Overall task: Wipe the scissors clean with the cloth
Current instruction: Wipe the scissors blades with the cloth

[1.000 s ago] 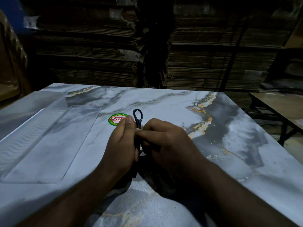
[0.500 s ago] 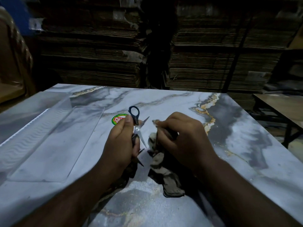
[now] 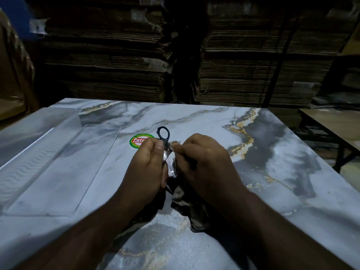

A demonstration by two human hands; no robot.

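Small black-handled scissors stand upright above the marble-patterned table, one finger loop sticking up over my left hand, which grips them at the pivot. The blades are open; one shiny blade shows between my hands. My right hand pinches a dark, mottled cloth against the upper blade tip. The rest of the cloth hangs down onto the table below my hands. The lower handle is hidden in my left palm.
A clear plastic sheet lies flat on the table's left part. A round green and red sticker sits just behind my left hand. Stacks of flattened cardboard rise behind the table. A wooden table stands at the right.
My right hand with the cloth has moved back in against the blade after pulling away. The scissors stay upright in my left hand.
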